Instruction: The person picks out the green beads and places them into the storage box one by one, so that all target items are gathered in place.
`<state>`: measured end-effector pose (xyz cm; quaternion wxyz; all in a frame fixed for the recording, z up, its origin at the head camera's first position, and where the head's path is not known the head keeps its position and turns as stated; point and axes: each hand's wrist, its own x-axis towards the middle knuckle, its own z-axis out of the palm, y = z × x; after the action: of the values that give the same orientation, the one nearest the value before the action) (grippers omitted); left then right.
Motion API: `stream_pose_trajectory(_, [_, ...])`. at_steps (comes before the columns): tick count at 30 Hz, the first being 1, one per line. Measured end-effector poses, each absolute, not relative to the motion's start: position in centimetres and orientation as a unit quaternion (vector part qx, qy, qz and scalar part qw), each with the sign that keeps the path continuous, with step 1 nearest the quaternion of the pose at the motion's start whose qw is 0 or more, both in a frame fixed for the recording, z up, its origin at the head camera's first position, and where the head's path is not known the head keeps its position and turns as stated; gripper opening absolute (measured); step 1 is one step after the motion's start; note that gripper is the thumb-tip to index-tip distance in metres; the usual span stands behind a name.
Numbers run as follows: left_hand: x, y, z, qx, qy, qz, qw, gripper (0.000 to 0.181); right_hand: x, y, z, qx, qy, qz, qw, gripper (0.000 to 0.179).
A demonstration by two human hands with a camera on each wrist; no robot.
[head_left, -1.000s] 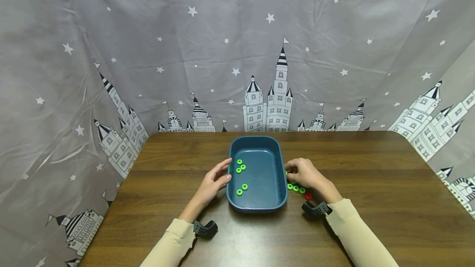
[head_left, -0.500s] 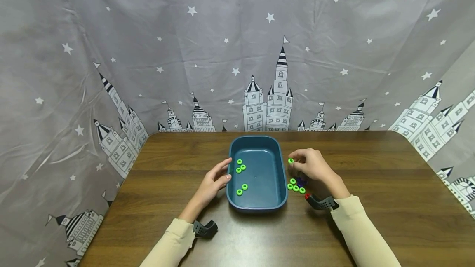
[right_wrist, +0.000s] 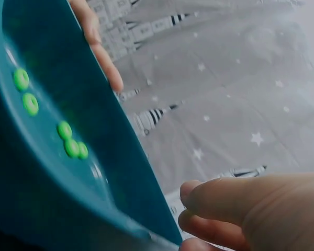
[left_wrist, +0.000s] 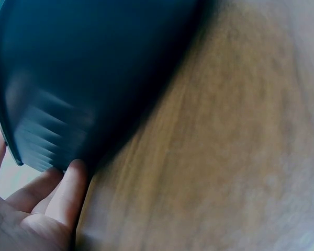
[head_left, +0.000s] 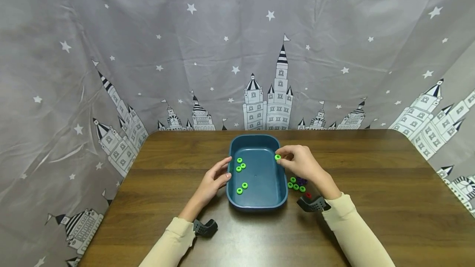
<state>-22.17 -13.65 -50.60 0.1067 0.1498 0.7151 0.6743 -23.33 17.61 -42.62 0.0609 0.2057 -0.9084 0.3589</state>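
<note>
My right hand point(head_left: 299, 162) pinches a small green ring point(head_left: 277, 157) over the right rim of the blue tray point(head_left: 256, 207). In the right wrist view, that ring is hidden behind the fingers of the right hand point(right_wrist: 240, 209). My left hand point(head_left: 211, 184) rests relaxed fingers against the tray's left side; the left wrist view has these fingers point(left_wrist: 68, 193) touching the outer wall point(left_wrist: 104, 78). Inside the tray, several green rings lie along the left, among them a ring point(head_left: 239, 191) near the front and another ring point(head_left: 239, 160) farther back.
Right of the tray, several loose green rings point(head_left: 295, 186) lie on the brown wooden table point(head_left: 363, 168). Beside them are dark purple pieces point(head_left: 302, 181) and a red piece point(head_left: 309, 195). A grey castle-print curtain point(head_left: 208, 52) hangs behind the table.
My right hand has lifted a green ring from the pile beside the tray, drawn back slightly, then moved left over the tray's right rim. The left hand has stayed in place.
</note>
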Motion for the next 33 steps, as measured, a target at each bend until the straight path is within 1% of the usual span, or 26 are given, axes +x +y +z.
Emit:
stream_pose_trajectory(10, [-22.3,-13.7,-50.6,0.141,0.72,0.671,0.104,0.057,-22.8,14.8,-42.5,0.235,-0.899,0.369,0.034,0.021])
stream_pose_trajectory(23, [-22.1,-13.7,-50.6,0.153,0.718,0.671,0.104,0.058,-23.0,12.5,-43.0,0.286,-0.894,0.344,0.027,0.02])
stream_pose_trajectory(29, [-22.2,-13.7,-50.6,0.152,0.715,0.674,0.104,0.058,-23.1,11.8,-43.2,0.291,-0.895,0.337,0.021,0.021])
stream_pose_trajectory(33, [-22.2,-13.7,-50.6,0.152,0.714,0.675,0.106,0.058,-23.1,11.2,-43.4,0.289,-0.897,0.335,0.001,0.022])
